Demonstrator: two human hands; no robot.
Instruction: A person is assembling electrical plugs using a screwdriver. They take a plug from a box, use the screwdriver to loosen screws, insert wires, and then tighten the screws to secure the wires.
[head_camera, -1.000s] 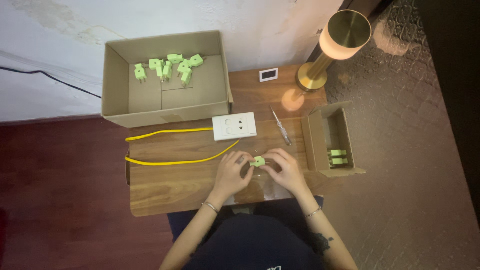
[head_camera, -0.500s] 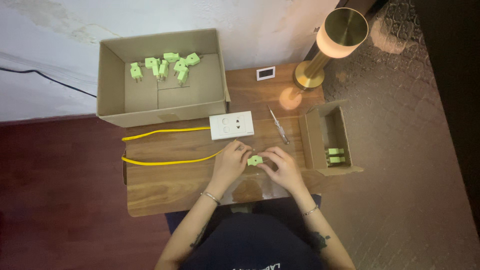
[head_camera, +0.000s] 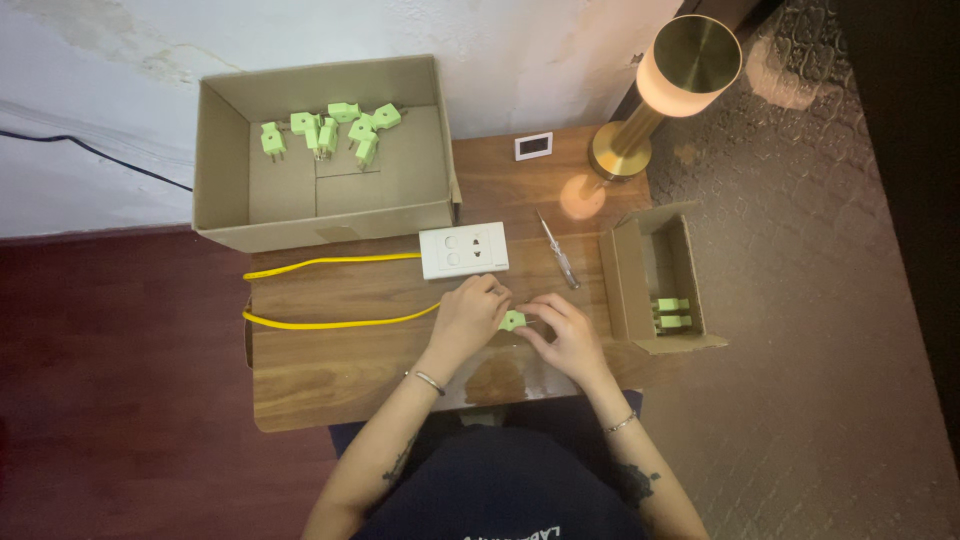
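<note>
Between both hands, at the wooden table's (head_camera: 330, 385) near middle: small light-green plastic plug (head_camera: 512, 320), pinched by left hand (head_camera: 468, 312) and right hand (head_camera: 560, 330), fingers closed on it. Judged step: assembling the plug; next needs the slim screwdriver (head_camera: 555, 248) lying just beyond.

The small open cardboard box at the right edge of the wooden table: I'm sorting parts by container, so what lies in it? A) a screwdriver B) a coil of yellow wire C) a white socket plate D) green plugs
D: green plugs lie inside the small cardboard box, while the screwdriver, yellow wire and white socket plate lie on the table outside it.
</note>
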